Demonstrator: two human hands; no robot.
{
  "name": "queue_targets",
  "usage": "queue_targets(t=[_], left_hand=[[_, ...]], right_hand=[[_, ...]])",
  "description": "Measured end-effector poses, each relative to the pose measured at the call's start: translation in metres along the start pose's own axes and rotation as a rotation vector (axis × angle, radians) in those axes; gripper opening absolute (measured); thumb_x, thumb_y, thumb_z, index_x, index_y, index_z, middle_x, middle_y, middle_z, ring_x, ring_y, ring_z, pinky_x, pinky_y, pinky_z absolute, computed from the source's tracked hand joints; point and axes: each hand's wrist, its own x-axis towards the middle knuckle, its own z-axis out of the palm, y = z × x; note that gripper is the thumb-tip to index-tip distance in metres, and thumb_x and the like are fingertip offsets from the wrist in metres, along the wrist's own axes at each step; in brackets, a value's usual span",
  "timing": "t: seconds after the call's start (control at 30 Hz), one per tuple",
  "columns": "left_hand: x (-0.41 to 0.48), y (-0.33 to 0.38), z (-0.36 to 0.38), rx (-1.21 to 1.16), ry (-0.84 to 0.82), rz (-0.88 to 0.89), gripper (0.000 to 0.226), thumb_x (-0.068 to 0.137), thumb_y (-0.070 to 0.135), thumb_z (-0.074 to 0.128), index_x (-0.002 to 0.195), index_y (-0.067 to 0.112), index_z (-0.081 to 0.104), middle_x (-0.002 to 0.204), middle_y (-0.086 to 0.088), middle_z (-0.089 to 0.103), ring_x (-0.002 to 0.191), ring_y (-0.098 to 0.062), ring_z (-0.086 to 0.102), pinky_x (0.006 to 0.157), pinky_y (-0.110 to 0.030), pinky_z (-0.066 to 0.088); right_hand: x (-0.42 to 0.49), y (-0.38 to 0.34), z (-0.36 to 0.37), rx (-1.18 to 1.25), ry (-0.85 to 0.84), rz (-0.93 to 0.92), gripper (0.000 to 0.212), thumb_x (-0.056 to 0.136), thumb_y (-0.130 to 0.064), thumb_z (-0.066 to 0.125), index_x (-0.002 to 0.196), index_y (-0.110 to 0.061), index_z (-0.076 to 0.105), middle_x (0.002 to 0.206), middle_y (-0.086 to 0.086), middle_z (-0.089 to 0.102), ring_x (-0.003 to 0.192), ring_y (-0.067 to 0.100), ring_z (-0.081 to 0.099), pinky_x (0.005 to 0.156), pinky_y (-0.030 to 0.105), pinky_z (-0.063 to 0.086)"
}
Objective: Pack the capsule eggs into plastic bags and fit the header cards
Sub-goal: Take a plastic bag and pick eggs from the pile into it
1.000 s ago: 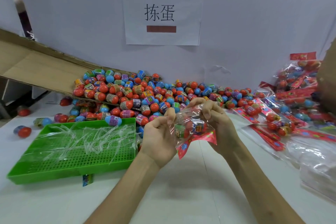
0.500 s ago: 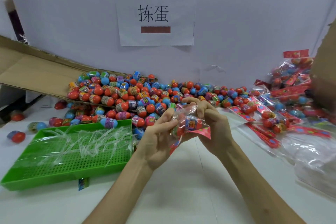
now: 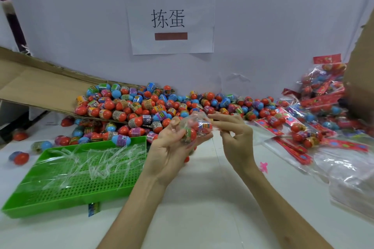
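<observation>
- The left hand [image 3: 172, 147] is palm up over the middle of the white table [image 3: 202, 208]. Its fingers and thumb curl round a small clear plastic bag [image 3: 195, 127] stuffed with a few capsule eggs.
- The right hand [image 3: 237, 139] sits just right of the bag with its forefinger stretched toward it and the other fingers half curled. The fingertips are right at the bag's film, but I can't tell whether they're pinching it.
- Behind the hands, a big heap of loose capsule eggs [image 3: 162, 105], mostly red and blue, spills along the far wall from a cardboard flap [image 3: 30, 87] on the left.
- Near left there's a green tray [image 3: 81, 198], with a tangle of clear strips [image 3: 91, 159] lying in it. One blue egg rests on its far rim.
- A stray egg [image 3: 20, 157] lies by itself at the left edge of the table.
- Over on the right, finished packs [image 3: 315, 107] are piled up, with red header cards [image 3: 293, 150] lying among them.
- Nearer on that side is a stack of empty clear bags [image 3: 348, 172].
- A tiny pink scrap [image 3: 263, 166] lies on the table beside the right wrist.
- A paper sign [image 3: 172, 20] is stuck to the wall above the heap.
</observation>
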Motion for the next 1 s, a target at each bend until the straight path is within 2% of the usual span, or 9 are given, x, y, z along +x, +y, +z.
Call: queue_targets(t=[0.13,0.23,0.33,0.4,0.5,0.6,0.73,0.87,1.0], left_hand=[[0.0,0.001,0.0,0.106,-0.014,-0.015,0.03,0.085,-0.009,0.058,0.099,0.015,0.047,0.149,-0.035,0.047,0.14,-0.053,0.045,0.099,-0.058,0.054],[0.003,-0.003,0.0,0.21,0.055,-0.007,0.033,0.081,-0.012,0.054,0.097,0.016,0.049,0.147,-0.035,0.05,0.14,-0.049,0.047,0.117,-0.058,0.04],[0.005,-0.008,0.002,0.262,0.096,0.015,0.038,0.082,-0.015,0.053,0.107,0.012,0.064,0.129,-0.026,0.064,0.123,-0.037,0.062,0.112,-0.049,0.044],[0.004,-0.003,0.001,0.233,0.096,0.042,0.036,0.086,-0.015,0.053,0.107,0.008,0.069,0.124,-0.024,0.065,0.12,-0.034,0.063,0.11,-0.049,0.045],[0.006,0.006,0.0,0.151,0.159,0.082,0.03,0.083,-0.01,0.052,0.109,0.006,0.054,0.128,-0.025,0.061,0.121,-0.031,0.066,0.108,-0.047,0.052],[0.006,0.006,0.001,0.07,0.196,0.066,0.042,0.084,-0.006,0.051,0.126,0.0,0.052,0.132,-0.026,0.064,0.121,-0.032,0.068,0.101,-0.046,0.056],[0.005,0.011,-0.002,0.001,0.241,0.103,0.025,0.084,-0.006,0.05,0.106,0.007,0.051,0.125,-0.029,0.068,0.116,-0.039,0.07,0.09,-0.049,0.061],[0.008,0.003,-0.002,0.144,0.255,0.106,0.032,0.076,-0.012,0.053,0.095,0.013,0.047,0.114,-0.023,0.071,0.12,-0.043,0.062,0.114,-0.059,0.041],[0.008,-0.009,-0.002,0.28,0.201,0.024,0.045,0.077,-0.022,0.055,0.107,0.012,0.051,0.128,-0.025,0.062,0.123,-0.044,0.053,0.116,-0.056,0.035]], right_hand=[[0.006,0.005,-0.01,-0.037,0.108,0.09,0.041,0.08,0.007,0.046,0.072,-0.02,0.076,0.087,-0.003,0.077,0.09,0.005,0.068,0.083,0.033,0.058],[0.009,0.001,-0.014,0.046,0.17,0.196,0.038,0.094,-0.002,0.046,0.108,-0.019,0.077,0.109,-0.001,0.077,0.1,0.006,0.07,0.088,0.028,0.059],[0.0,-0.009,-0.007,0.039,-0.058,-0.016,0.044,0.099,-0.018,0.046,0.141,-0.021,0.06,0.141,-0.014,0.06,0.134,0.0,0.052,0.109,0.019,0.043],[-0.011,-0.009,0.003,-0.039,-0.321,-0.203,0.045,0.103,-0.026,0.045,0.147,-0.024,0.054,0.155,-0.013,0.048,0.147,0.007,0.038,0.119,0.026,0.032],[-0.016,-0.01,0.013,-0.043,-0.498,-0.202,0.044,0.103,-0.032,0.047,0.146,-0.027,0.055,0.158,-0.014,0.043,0.15,0.008,0.033,0.123,0.033,0.029],[-0.015,-0.009,0.013,0.087,-0.435,-0.148,0.038,0.102,-0.029,0.049,0.137,-0.026,0.063,0.15,-0.013,0.053,0.146,0.009,0.04,0.12,0.03,0.034],[-0.015,-0.003,0.009,0.089,-0.287,-0.17,0.029,0.1,-0.023,0.051,0.117,-0.021,0.075,0.127,-0.011,0.07,0.127,0.009,0.061,0.104,0.027,0.051],[-0.008,0.0,0.005,0.003,-0.021,-0.053,0.034,0.098,-0.03,0.052,0.075,-0.03,0.076,0.078,-0.025,0.074,0.082,-0.002,0.073,0.077,0.016,0.056],[0.006,0.003,-0.006,0.131,-0.052,0.327,0.039,0.093,-0.046,0.049,0.097,-0.016,0.074,0.084,-0.002,0.074,0.077,0.019,0.07,0.064,0.027,0.054]])
